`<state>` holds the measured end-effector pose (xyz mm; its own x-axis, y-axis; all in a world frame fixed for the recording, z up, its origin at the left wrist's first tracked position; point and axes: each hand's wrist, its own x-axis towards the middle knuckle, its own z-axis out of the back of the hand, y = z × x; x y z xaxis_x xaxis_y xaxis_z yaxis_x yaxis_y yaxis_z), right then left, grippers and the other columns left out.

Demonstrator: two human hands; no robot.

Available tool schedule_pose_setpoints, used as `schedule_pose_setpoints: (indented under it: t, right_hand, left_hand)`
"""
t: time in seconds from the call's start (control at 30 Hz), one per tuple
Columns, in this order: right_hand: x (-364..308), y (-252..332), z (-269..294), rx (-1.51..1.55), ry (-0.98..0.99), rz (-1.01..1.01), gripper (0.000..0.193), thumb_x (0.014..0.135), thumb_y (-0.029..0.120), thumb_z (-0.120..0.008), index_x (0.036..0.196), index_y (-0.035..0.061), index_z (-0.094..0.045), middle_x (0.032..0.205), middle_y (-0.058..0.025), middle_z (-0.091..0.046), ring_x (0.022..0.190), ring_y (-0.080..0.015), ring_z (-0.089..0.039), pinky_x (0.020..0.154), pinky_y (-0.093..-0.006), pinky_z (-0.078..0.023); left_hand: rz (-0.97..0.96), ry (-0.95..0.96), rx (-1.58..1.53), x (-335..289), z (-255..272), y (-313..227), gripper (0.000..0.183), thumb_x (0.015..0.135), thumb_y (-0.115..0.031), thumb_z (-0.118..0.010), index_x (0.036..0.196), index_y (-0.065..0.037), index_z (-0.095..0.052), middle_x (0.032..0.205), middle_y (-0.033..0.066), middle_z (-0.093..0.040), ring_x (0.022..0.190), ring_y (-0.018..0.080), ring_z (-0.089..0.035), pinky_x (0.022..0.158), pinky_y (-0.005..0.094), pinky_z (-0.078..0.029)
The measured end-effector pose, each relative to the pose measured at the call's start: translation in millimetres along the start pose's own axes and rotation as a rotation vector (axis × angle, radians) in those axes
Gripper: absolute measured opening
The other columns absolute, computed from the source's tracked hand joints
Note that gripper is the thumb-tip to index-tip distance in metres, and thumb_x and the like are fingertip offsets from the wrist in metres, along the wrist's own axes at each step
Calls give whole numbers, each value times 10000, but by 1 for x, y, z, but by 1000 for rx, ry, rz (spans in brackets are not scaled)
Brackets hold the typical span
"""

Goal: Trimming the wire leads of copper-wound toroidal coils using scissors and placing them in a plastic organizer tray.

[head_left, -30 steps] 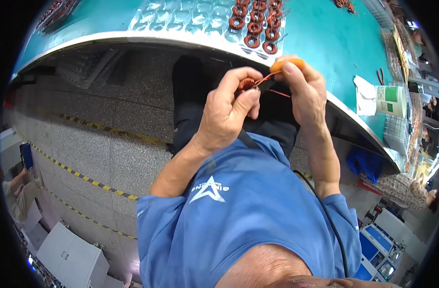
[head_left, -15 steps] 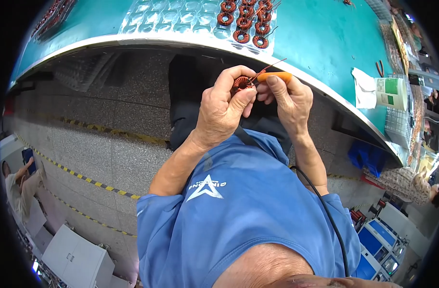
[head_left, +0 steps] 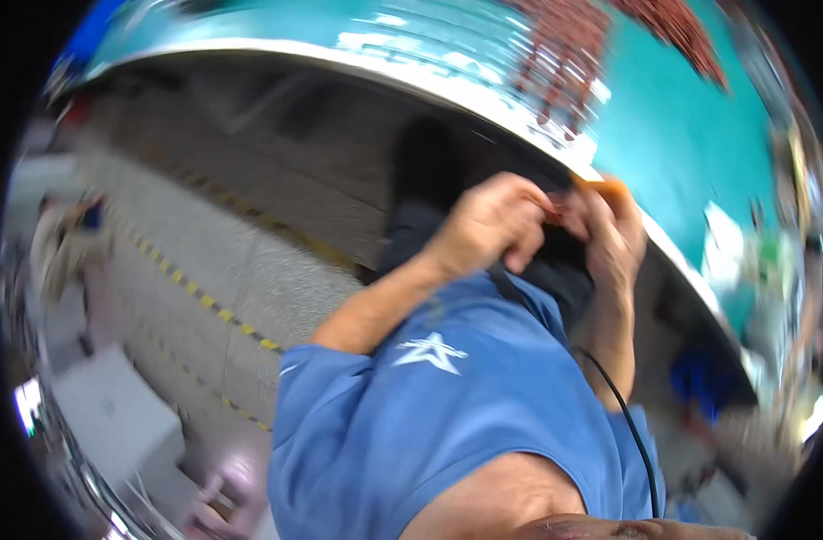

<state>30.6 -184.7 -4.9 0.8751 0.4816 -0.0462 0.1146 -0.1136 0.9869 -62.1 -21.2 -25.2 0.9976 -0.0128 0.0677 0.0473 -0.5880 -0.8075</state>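
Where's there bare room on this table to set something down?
The widest bare teal tabletop lies between the clear tray and the white cloth; another patch borders the tray's left. Reddish coils crowd the tray's right side; a red pile lies rightward.

white star emblem (head_left: 432,352) on blue shirt (head_left: 483,405), lower centre; yellow-black striped floor tape (head_left: 204,301), left of frame; lettering blurred, no words readable

Motion blur is smearing the hands (head_left: 492,220) and streaking the far tray (head_left: 447,67), where glare is showing white. Shadow is dimming the floor (head_left: 294,180) under the bright surface (head_left: 664,135); the lens is bending its edge and blackening the corners.
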Motion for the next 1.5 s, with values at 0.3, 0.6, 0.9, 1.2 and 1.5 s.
schedule_pose_setpoints:
  t: [0.3, 0.6, 0.9, 1.2, 1.5]
  right_hand:
    - [-3, -5, 4, 92, -178, -231, 172, 917, 143, -604, 956, -23, -577, 665, -68, -573, 467, -79, -474, 399, -189, -370]
    - [7, 16, -10, -135, -113, 56, 214, 914, 195, -650, 962, -12, -621, 679, -43, -637, 555, -72, -583, 488, -195, -446]
    - [-18, 27, -8, -50, 34, -120, 221, 911, 193, -650, 946, -25, -642, 717, -51, -640, 557, -71, -575, 498, -192, -456]
    - [-8, 32, 13, 218, 209, -300, 254, 914, 253, -642, 946, 2, -626, 681, -40, -628, 524, -63, -575, 453, -168, -422]
    - [-9, 34, 12, -54, 164, -303, 223, 916, 218, -627, 908, -5, -624, 650, -20, -604, 495, -48, -546, 423, -160, -393]
  left_hand:
    - [123, -15, 310, -1, -11, -4, 212, 982, -158, -490, 1124, -10, -546, 703, 26, -564, 577, 76, -510, 545, 236, -447]
    - [-1, -118, 265, 12, -7, -3, 217, 1004, -200, -478, 1076, 4, -489, 637, 13, -504, 528, 63, -449, 484, 207, -377]
    - [-243, 17, 1022, 21, -19, -18, 285, 940, -144, -554, 1157, -8, -428, 839, 186, -636, 762, 352, -664, 640, 374, -515]
    - [-128, 479, 1102, 41, -13, -69, 351, 876, -153, -658, 1170, -24, -516, 915, 120, -591, 812, 252, -640, 706, 326, -511]
    - [-608, 665, 1834, 41, -20, -68, 247, 764, -48, -680, 983, -34, -567, 805, 80, -533, 690, 207, -554, 610, 328, -457]
